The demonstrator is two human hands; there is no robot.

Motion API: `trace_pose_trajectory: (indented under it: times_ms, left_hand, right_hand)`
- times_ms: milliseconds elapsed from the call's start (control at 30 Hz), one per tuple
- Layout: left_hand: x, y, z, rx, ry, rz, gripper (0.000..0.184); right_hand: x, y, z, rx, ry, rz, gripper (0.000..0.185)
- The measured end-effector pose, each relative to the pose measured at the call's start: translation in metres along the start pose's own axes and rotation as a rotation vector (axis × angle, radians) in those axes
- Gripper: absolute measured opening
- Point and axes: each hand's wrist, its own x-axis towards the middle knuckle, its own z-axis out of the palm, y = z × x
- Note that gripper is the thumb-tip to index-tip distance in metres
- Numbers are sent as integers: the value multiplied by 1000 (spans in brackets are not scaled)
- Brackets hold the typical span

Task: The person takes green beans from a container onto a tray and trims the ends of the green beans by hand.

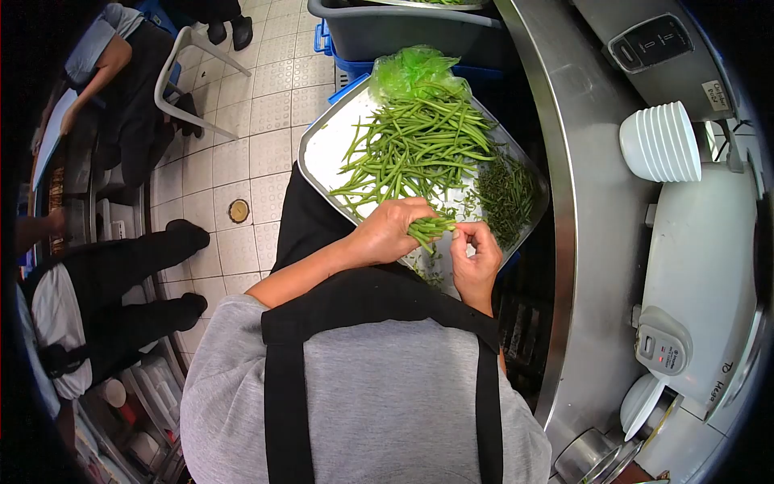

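Over the near part of a white tray [322, 157], my left hand [391, 230] is wrapped round a small bunch of green beans [431, 230]. My right hand [476, 256] pinches at the tips of that bunch, its thumb and index finger pressed together at the bean ends. A large pile of green beans [419, 141] lies in the tray beyond my hands. Small dark green trimmings [508, 194] are heaped on the tray's right side, with more scraps under my hands. A green plastic bag [419, 73] rests at the tray's far edge.
A steel counter [556, 161] runs along the right, holding stacked white bowls [661, 143] and a white appliance [663, 347]. A grey tub [419, 36] stands beyond the tray. Two people [56, 323] are at the left, near a white chair [165, 77].
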Motion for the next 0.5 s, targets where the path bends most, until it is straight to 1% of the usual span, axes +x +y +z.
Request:
trace_pose_trajectory:
  times_ms: [100, 167, 200, 233, 300, 333, 367, 433, 500]
  left_hand:
    - [3, 3, 2, -43, -21, -24, 19]
    - [-1, -7, 6, -30, 2, 16, 19]
    - [-2, -8, 6, -24, 13, 37, 18]
    - [-3, -8, 6, -148, 42, -106, 18]
    - [-7, -4, 3, -392, 100, -396, 17]
    - [-5, -5, -2, -442, 109, -501, 18]
    - [-4, -6, -5, -497, 153, -482, 19]
    - [-2, -8, -11, -604, 246, -444, 21]
    - [-2, -12, -11, -669, 294, -411, 23]
  right_hand:
    - [-6, 4, -1, 310, 19, 329, 3]
    - [4, 4, -12, 427, 130, 343, 2]
    - [9, 10, -18, 555, 159, 292, 6]
    - [14, 11, -24, 529, 176, 325, 3]
    - [17, 14, -30, 326, 91, 305, 10]
    - [17, 13, -30, 212, 14, 271, 17]
    - [18, 10, -28, 98, -64, 234, 23]
    - [19, -2, -24, -79, -336, 172, 31]
    - [14, 5, -11, 56, -471, 99, 32]
